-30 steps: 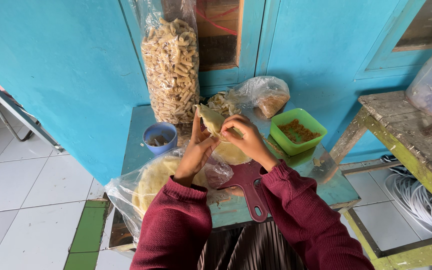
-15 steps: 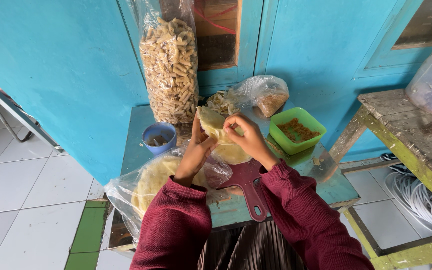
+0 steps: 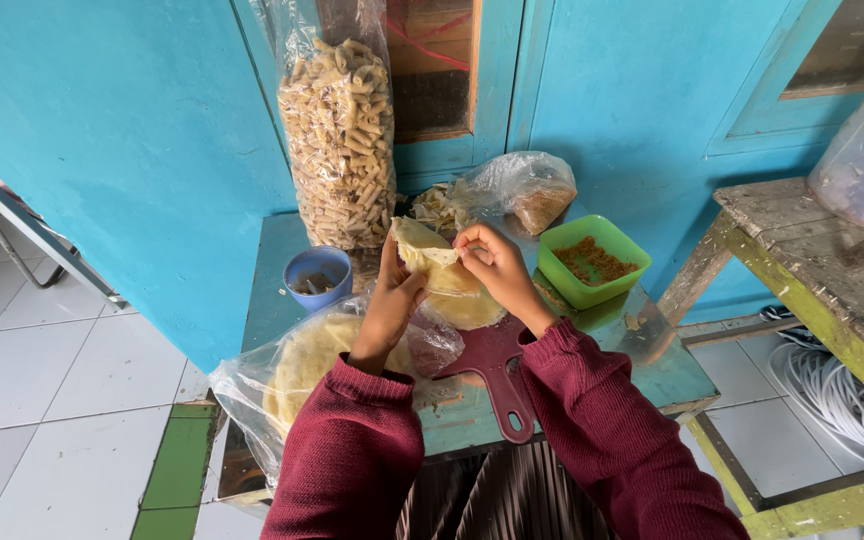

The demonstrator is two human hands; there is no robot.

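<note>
Head view: both hands work a thin pale wrapper sheet (image 3: pixel 430 258), held up just above the dark red cutting board (image 3: pixel 492 362) on the desk (image 3: pixel 672 372). Step looks like folding/rolling it; next prob. needs a tighter tuck w/o tearing. Left hand (image 3: pixel 392 300) fingers closed on the sheet's lower edge; right hand (image 3: pixel 492 265) pinches its top. Green filling tub (image 3: pixel 592 262) right of board.
</note>
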